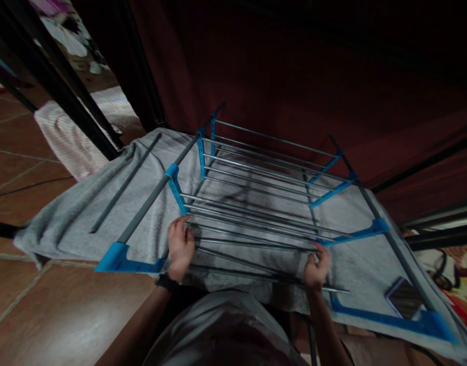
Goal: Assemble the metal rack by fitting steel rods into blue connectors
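A rack (147, 203) of grey tubes, blue plastic brackets and thin metal crossbars lies in front of me. My left hand (181, 246) is closed around the left end of a metal rod (252, 245), close to a blue bracket (176, 190). At the rod's other end, my right hand (316, 267) pinches it beside the right-hand blue bracket (351, 233). The rod spans the gap between my hands, just nearer to me than the fitted crossbars. Whether its ends touch the brackets is hidden by my fingers. More loose rods (233, 272) lie close to my body.
A grey blanket (137, 218) lies under the rack. On it are a loose grey tube (126, 183) at the left and a phone (404, 297) at the right. Dark metal posts (58, 76) and a dark red curtain (275, 76) stand behind. Tiled floor (65, 310) shows at left.
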The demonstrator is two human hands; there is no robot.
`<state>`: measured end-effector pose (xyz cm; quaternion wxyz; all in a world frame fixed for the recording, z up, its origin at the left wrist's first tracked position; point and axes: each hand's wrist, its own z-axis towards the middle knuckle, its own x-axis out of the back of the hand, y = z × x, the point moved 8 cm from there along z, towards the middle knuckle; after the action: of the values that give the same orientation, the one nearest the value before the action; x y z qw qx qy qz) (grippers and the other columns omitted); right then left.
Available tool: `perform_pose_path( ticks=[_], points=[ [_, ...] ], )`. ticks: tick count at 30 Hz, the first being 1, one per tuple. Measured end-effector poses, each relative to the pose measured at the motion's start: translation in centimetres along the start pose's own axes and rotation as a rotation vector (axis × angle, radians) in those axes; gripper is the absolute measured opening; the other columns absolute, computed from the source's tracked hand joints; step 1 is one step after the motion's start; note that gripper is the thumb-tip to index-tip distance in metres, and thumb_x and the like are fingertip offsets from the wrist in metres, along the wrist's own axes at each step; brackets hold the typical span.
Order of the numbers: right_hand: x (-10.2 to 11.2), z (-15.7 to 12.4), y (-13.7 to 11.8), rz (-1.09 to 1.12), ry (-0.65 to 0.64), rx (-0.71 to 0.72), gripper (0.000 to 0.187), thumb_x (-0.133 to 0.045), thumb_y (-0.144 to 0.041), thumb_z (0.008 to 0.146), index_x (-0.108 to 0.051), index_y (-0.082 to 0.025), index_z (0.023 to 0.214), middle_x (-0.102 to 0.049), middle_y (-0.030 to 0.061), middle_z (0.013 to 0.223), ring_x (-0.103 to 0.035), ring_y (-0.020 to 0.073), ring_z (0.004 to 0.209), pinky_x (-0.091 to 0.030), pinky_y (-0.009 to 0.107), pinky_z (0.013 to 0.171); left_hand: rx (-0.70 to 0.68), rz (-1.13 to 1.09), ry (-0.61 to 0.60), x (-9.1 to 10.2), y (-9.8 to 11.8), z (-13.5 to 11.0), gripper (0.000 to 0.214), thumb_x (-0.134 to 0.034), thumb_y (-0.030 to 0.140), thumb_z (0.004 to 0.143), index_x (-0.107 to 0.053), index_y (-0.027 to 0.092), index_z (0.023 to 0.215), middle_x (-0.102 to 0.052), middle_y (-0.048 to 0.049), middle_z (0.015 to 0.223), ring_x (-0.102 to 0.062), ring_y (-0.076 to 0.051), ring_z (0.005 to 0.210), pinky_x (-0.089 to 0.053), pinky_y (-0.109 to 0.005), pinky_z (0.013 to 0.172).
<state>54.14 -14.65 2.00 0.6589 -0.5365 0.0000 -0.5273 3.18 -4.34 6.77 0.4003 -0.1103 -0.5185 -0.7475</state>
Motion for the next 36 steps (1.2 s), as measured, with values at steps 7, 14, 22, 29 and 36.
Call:
perform_pose_path(
  ticks=[7, 14, 22, 29, 36],
  points=[
    [-6.5, -5.1, -8.7, -0.133, -0.432, 0.472, 0.042, -0.036, -0.02, 0.094, -0.061, -0.022, 0.127, -0.064, 0.0107, 0.127, -0.057, 0.0262, 0.12, -0.041, 0.05, 0.106, -0.44, 0.139, -0.532, -5.2, 6.2, -7.5, 0.042, -0.043, 0.014, 0.095, -0.06, 0.022, 0.133, -0.065, -0.0118, 0.128, -0.059, -0.029, 0.117, -0.045, -0.049, 0.105],
    [-8.3, -4.7, -9.3, -0.269, -0.505, 0.522, 0.037, -0.04, -0.021, 0.098, -0.062, -0.022, 0.127, -0.066, 0.0097, 0.117, -0.056, 0.0263, 0.113, -0.04, 0.047, 0.103, -0.493, 0.26, -0.634, -6.8, 7.6, -6.9, 0.049, -0.04, 0.008, 0.092, -0.059, 0.021, 0.135, -0.064, -0.0103, 0.128, -0.057, -0.03, 0.115, -0.045, -0.047, 0.103],
    [-7.6, -4.3, -11.1, -0.223, -0.518, 0.463, 0.025, -0.047, -0.015, 0.096, -0.066, -0.023, 0.111, -0.064, 0.0081, 0.108, -0.055, 0.0244, 0.11, -0.043, 0.043, 0.1, -0.482, 0.211, -0.674, -8.2, 7.2, -5.5, 0.035, -0.04, 0.013, 0.096, -0.067, 0.019, 0.117, -0.068, -0.0116, 0.111, -0.06, -0.031, 0.105, -0.048, -0.049, 0.096],
    [-4.9, -3.2, -12.5, -0.172, -0.401, 0.477, 0.02, -0.051, -0.022, 0.099, -0.067, -0.021, 0.111, -0.064, 0.008, 0.109, -0.055, 0.0238, 0.109, -0.044, 0.043, 0.102, -0.568, 0.187, -0.591, -5.4, 9.4, -4.6, 0.033, -0.039, 0.025, 0.101, -0.065, 0.021, 0.121, -0.068, -0.0104, 0.113, -0.061, -0.029, 0.102, -0.052, -0.047, 0.092],
    [-1.9, -3.3, -16.7, -0.154, -0.338, 0.636, 0.021, -0.052, -0.026, 0.102, -0.07, -0.022, 0.113, -0.068, 0.0074, 0.108, -0.06, 0.0206, 0.103, -0.047, 0.039, 0.098, -0.741, 0.142, -0.466, -2.2, 9.3, -3.8, 0.032, -0.04, 0.029, 0.102, -0.063, 0.024, 0.123, -0.071, -0.0071, 0.111, -0.067, -0.026, 0.1, -0.053, -0.042, 0.089]
  ],
)
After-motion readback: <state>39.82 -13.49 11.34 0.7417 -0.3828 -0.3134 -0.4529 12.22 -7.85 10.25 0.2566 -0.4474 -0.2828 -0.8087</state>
